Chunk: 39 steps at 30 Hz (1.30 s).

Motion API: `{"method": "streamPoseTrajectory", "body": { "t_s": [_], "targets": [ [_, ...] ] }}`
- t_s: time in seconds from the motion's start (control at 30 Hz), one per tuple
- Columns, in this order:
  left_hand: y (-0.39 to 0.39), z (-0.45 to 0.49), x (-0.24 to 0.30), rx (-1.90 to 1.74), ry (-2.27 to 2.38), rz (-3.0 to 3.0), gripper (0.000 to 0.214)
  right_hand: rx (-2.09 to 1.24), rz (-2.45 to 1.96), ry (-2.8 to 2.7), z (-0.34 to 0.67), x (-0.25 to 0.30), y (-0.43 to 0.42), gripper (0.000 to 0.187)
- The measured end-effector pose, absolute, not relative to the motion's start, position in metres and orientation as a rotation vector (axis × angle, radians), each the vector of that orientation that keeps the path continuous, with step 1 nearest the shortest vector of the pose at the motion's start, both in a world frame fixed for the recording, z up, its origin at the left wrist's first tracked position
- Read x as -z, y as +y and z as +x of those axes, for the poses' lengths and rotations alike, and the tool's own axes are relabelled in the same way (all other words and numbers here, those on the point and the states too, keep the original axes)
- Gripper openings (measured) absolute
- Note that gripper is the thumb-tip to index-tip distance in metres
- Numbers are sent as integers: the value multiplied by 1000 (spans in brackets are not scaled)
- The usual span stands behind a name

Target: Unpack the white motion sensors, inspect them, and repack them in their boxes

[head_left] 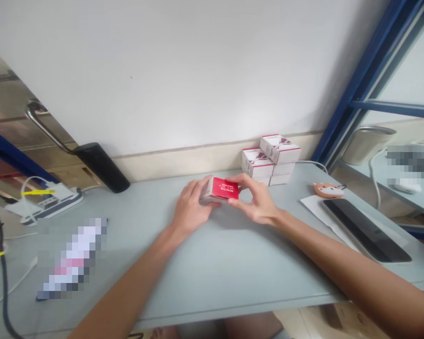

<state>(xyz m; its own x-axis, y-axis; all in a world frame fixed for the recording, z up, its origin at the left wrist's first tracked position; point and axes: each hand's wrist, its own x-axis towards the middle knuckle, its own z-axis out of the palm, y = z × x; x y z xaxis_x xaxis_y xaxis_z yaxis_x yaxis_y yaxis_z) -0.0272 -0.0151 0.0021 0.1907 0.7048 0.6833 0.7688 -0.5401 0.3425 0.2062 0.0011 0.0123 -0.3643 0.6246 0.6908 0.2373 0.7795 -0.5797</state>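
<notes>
A small red and white cardboard box is held between both hands, tilted just above the middle of the desk. Its red side faces me and carries white print that includes the word DETECTOR. My left hand wraps round the box's left end, its thumb underneath. The thumb and fingers of my right hand grip the right end. Beyond my right hand, several white boxes with dark red trim are stacked against the wall.
On the right, a black phone lies on white paper, near an orange animal-faced item. A black cylinder stands at the back left. Power strips and cables lie at far left, behind a blurred-out object. Blue frame posts rise at right.
</notes>
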Motion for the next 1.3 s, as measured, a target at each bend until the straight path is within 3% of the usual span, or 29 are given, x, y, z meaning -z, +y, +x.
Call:
{"method": "streamPoseTrajectory", "body": {
  "t_s": [0.13,0.23,0.3,0.57,0.7,0.87,1.13,1.3],
  "targets": [
    [-11,-33,-1,1232,-1302,-2378,74,-521,-709,-1858,205,-12,-1,36],
    [-9,-37,-6,1207,-974,-2393,78,-523,-853,-1745,202,-12,-2,50],
    [-10,-39,-11,1167,-794,-2353,78,-575,-885,-1712,199,-13,-3,50],
    [-23,-32,-18,868,-663,-2575,59,-776,-828,-1565,184,-13,0,31],
    [-24,-28,-13,1130,-927,-2513,43,-342,-751,-1626,188,-14,-7,22],
    [-24,-23,-13,1635,-1342,-2566,61,59,-569,-2019,194,-19,-13,31],
    [-19,-21,-4,1830,-932,-2667,72,116,-625,-1985,190,-16,-15,22],
    [-25,-26,-10,1709,-1258,-2640,76,48,-677,-1784,192,-16,-7,14]
  ]
}}
